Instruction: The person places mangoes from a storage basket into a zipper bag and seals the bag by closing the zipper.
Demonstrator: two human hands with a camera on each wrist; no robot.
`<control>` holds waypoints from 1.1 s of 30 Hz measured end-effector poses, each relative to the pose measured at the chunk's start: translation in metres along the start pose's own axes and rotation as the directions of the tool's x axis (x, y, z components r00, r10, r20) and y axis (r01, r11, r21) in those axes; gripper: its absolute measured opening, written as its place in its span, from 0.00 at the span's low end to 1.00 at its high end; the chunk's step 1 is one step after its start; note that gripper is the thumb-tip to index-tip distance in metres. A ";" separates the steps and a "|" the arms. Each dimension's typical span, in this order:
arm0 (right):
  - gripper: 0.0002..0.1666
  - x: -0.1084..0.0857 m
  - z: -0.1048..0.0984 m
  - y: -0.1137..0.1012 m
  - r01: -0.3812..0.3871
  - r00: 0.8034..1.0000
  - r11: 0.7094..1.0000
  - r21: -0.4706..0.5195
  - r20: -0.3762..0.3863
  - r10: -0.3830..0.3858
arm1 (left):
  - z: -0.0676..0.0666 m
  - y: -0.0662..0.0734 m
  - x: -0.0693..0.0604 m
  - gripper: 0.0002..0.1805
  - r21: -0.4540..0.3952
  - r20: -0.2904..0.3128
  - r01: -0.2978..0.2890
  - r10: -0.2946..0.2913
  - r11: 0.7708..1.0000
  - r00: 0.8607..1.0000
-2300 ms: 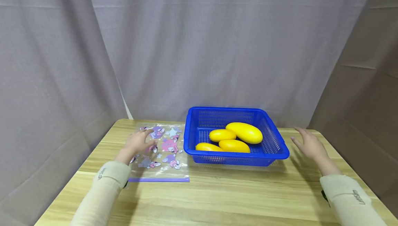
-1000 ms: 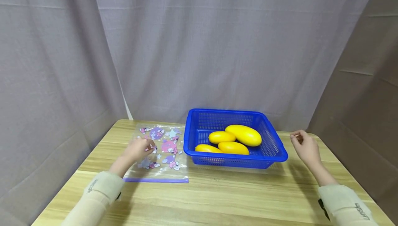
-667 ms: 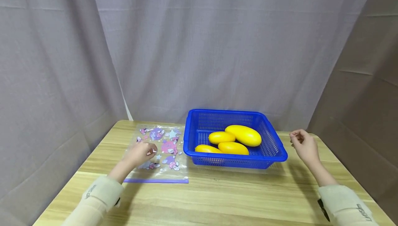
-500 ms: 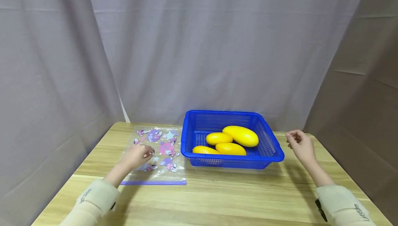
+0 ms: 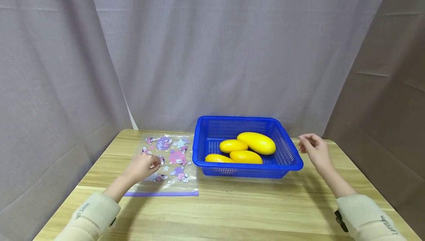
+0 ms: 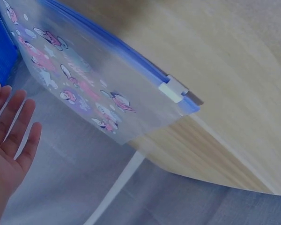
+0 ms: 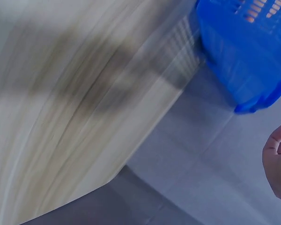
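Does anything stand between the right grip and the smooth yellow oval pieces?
Yes: the right wall of the blue perforated plastic basket stands between the right grip and the yellow pieces inside. Above, nothing visible blocks the open top.

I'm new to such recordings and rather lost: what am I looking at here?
No robot here, just someone working bare-handed. The wide picture comes from a head-worn camera; the two smaller, tilted ones come from a camera on each wrist. On the wooden table lie a clear printed zip bag and, beside it, a blue basket with four yellow oval things inside. The left hand is above the bag; the right hand is beside the basket, apart from it. Neither hand appears to hold anything.
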State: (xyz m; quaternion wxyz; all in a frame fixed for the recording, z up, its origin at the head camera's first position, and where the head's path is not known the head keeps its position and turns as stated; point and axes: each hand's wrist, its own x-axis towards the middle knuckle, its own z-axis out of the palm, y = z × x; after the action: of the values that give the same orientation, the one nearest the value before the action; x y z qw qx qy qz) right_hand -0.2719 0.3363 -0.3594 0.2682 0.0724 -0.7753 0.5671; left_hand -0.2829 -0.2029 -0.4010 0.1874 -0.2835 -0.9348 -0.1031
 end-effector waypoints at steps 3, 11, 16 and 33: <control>0.13 -0.003 0.008 -0.003 0.008 1.000 0.999 0.044 0.027 -0.009 | 0.000 -0.002 -0.002 0.03 -0.052 0.028 -0.016 0.017 0.999 0.999; 0.09 -0.007 0.024 -0.013 0.005 0.998 0.998 0.062 0.060 -0.009 | -0.002 -0.004 -0.004 0.03 -0.104 0.061 -0.042 0.048 0.994 0.997; 0.07 -0.012 0.031 -0.020 -0.003 0.996 0.995 0.101 0.088 -0.006 | 0.001 -0.005 -0.009 0.04 -0.130 0.107 -0.023 0.037 0.991 0.994; 0.12 -0.028 0.058 -0.034 -0.031 0.984 0.985 0.169 0.179 0.001 | 0.004 0.001 -0.023 0.23 -0.271 0.220 0.020 0.042 0.962 0.975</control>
State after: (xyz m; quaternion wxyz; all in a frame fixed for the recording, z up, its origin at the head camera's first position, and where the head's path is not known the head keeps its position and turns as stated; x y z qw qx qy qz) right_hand -0.2528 0.2661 -0.3571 0.1860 0.1392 -0.7453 0.6249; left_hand -0.2658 -0.2123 -0.4141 0.0412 -0.3215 -0.9253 -0.1967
